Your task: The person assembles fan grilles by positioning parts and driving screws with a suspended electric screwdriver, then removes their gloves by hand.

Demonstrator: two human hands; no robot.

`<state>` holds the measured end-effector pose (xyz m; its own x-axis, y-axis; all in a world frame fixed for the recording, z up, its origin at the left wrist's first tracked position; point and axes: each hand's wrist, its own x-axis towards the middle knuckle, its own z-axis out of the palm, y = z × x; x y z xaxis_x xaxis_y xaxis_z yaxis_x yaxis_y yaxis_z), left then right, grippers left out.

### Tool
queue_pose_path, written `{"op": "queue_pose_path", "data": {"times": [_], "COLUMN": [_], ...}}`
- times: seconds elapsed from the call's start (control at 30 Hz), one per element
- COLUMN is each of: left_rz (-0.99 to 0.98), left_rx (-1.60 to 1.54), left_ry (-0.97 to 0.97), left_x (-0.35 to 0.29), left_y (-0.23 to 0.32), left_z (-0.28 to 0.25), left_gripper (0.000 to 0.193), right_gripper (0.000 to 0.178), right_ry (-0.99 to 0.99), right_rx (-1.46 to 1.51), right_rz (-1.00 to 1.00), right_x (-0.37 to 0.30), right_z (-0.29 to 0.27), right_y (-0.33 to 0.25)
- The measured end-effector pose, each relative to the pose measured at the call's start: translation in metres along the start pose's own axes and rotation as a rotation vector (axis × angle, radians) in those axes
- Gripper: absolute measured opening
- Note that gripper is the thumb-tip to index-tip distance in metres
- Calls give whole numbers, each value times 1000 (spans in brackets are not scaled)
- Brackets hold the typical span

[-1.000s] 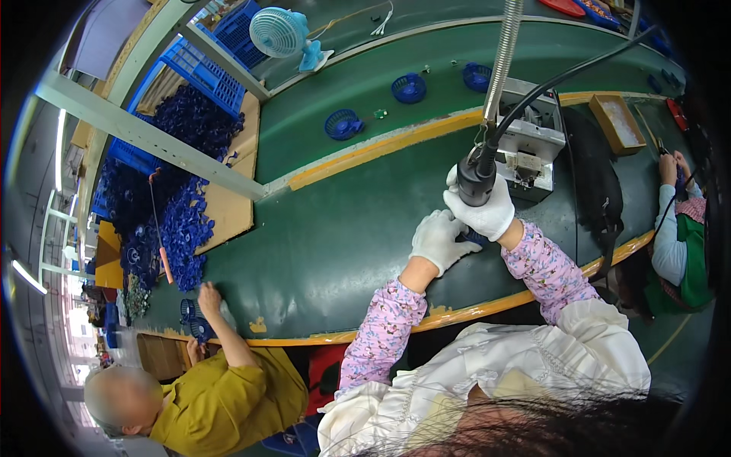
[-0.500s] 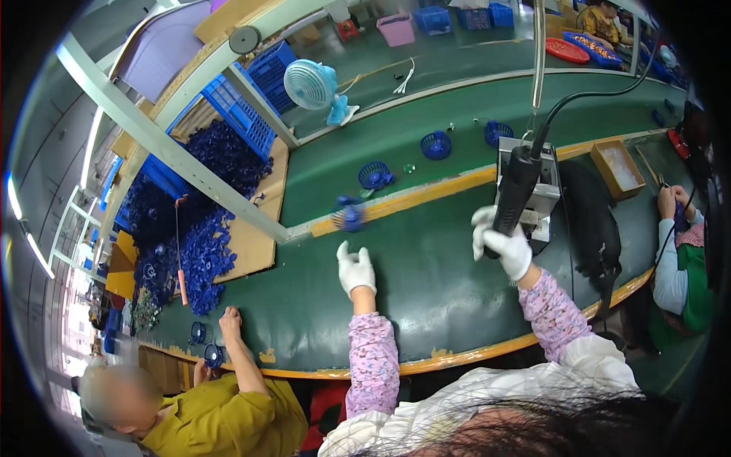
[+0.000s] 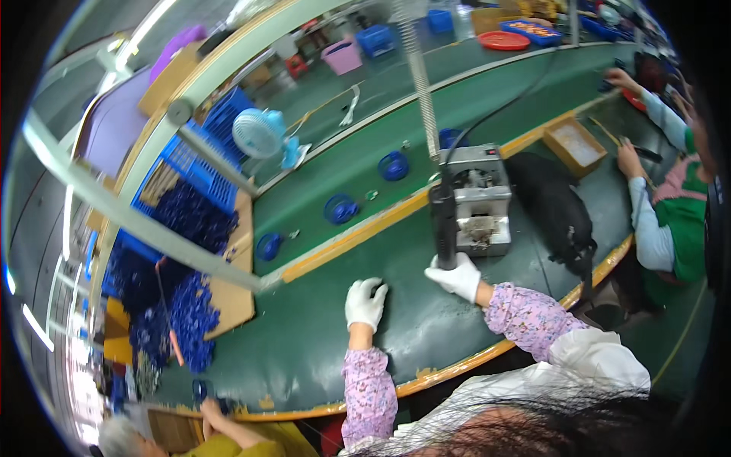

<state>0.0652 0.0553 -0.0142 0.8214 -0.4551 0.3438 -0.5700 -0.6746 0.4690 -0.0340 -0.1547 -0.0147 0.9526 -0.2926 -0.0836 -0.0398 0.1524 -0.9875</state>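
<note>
My right hand (image 3: 459,279), in a white glove, is closed round the lower end of a black electric screwdriver (image 3: 443,221). The tool stands upright under a coiled spring (image 3: 417,76), beside a metal-topped fixture (image 3: 483,206). My left hand (image 3: 365,303), also gloved, rests low over the green bench with fingers half curled and a gap between them; no part shows in it. Beyond a yellow-edged ledge, round blue plastic baskets lie on the green belt: one basket (image 3: 269,246) at the left, another (image 3: 340,208) in the middle, and a third (image 3: 394,165) farther right.
Blue parts (image 3: 190,320) are heaped at the left by a slanting pale frame post (image 3: 137,202). A light-blue fan (image 3: 257,135) stands behind. Right of the fixture lie a black bag-like bundle (image 3: 552,213) and a cardboard box (image 3: 575,145). Co-workers sit at both sides.
The blue basket that was in mid-air beyond my left hand now appears to lie on the belt. My left hand has drawn its fingers in. The view has shifted, and the screwdriver stands more upright.
</note>
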Motion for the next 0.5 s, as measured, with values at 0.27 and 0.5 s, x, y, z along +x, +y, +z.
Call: {"op": "queue_pose_path", "data": {"times": [0.27,0.5], "left_rz": [-46,-71], "left_rx": [-16,-17], "left_ry": [-21,-47], "left_x": [-2,-4], "left_y": [-2,-1], "left_z": [-4,-4], "left_gripper": [17,17], "right_gripper": [29,29], "right_ry": [-36,-28], "right_rx": [-73,-98], "right_rz": [9,-50], "right_x": [-1,-7], "right_z": [3,5], "right_y": [-10,-7]}}
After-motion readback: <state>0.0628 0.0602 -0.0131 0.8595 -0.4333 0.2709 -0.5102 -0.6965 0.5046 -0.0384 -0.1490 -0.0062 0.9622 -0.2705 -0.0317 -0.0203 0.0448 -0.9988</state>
